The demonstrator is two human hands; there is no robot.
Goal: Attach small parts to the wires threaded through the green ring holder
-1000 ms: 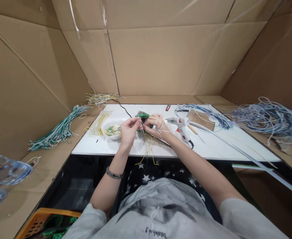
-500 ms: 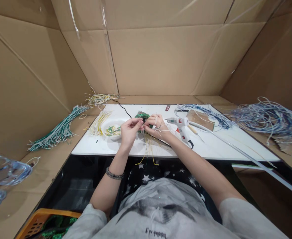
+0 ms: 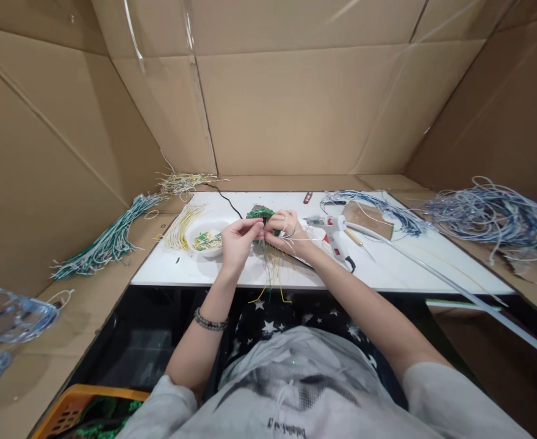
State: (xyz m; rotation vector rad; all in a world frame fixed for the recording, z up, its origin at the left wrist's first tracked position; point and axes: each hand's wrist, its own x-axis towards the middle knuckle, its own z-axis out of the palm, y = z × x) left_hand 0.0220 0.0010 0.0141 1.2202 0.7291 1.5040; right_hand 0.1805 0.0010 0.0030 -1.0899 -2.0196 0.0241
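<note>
My left hand (image 3: 238, 241) and my right hand (image 3: 287, 230) meet over the middle of the white table (image 3: 387, 268). Between their fingertips they pinch a small green piece (image 3: 260, 214) with thin yellow and white wires (image 3: 273, 271) hanging down from it past the table's front edge. A white bowl (image 3: 207, 240) with small green and yellow bits stands just left of my left hand. A white glue gun (image 3: 335, 230) lies just right of my right hand.
Cardboard walls enclose the table. A bundle of green and white wires (image 3: 108, 241) lies at the left, yellow wires (image 3: 181, 222) beside the bowl, blue-grey wires (image 3: 492, 216) at the right. A brown card (image 3: 369, 218), a long white strip (image 3: 437, 277) and an orange crate (image 3: 74, 411) are also here.
Both hands stay together on the green piece with only slight finger movement. The view has shifted a little.
</note>
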